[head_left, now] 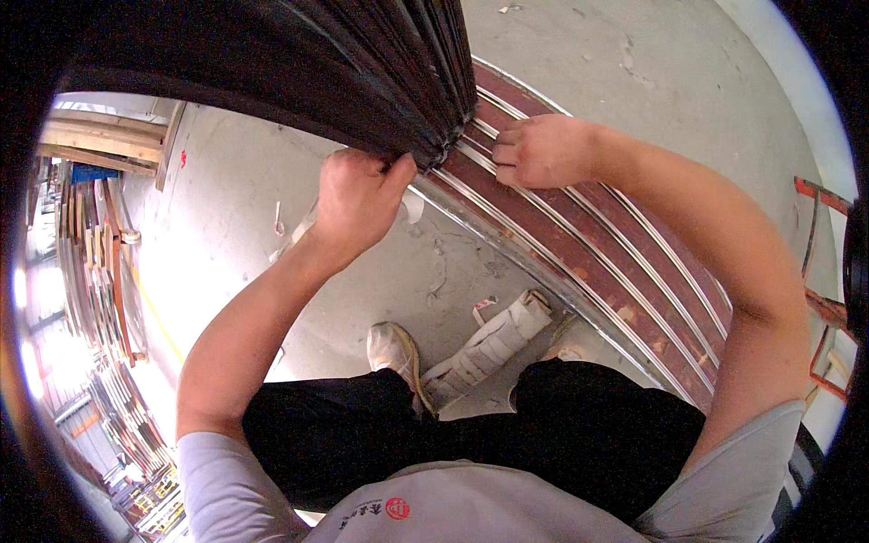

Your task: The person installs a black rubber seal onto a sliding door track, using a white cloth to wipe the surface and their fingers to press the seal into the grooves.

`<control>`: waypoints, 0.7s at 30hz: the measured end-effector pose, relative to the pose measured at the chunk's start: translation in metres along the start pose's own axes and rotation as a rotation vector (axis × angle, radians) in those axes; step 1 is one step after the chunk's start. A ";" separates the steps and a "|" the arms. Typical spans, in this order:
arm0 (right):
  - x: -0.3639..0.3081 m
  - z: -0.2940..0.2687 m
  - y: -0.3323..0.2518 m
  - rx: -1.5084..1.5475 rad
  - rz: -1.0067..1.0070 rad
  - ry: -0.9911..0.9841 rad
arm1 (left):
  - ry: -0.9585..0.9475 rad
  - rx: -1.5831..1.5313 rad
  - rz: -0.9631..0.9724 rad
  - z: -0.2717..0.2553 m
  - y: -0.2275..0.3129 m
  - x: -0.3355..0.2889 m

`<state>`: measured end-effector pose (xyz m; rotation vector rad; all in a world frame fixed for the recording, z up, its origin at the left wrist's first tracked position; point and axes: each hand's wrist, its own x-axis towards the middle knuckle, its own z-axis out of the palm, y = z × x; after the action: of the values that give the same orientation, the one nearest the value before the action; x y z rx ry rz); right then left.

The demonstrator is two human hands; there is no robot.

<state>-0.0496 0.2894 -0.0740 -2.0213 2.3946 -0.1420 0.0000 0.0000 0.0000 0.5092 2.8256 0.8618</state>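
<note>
A long black bundle with fine lengthwise pleats or strips (362,68) comes in from the upper left; whether it is cloth or stacked strips I cannot tell. My left hand (362,195) is closed at its lower end, thumb and curled fingers against the near corner. Under that end runs a dark reddish-brown board or bench top (579,262) carrying several long shiny metal rails (625,271). Just right of the bundle's end, my right hand (548,151) is over the rails with its fingers curled in. Whatever its fingertips hold is hidden.
A whitish wrapped roll (489,348) lies on the grey floor between my shoes. Long strips or profiles (95,262) stand along the left, near wooden planks (109,136). An orange-red metal frame (819,299) is at the right edge. Paper scraps dot the floor.
</note>
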 end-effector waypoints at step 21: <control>0.006 -0.019 -0.005 0.314 0.179 -0.131 | 0.205 -0.143 0.085 0.012 -0.010 -0.001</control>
<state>-0.0473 0.2840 -0.0541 -1.6235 2.2883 -0.3477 0.0008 -0.0018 -0.0157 0.5543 2.9104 1.1857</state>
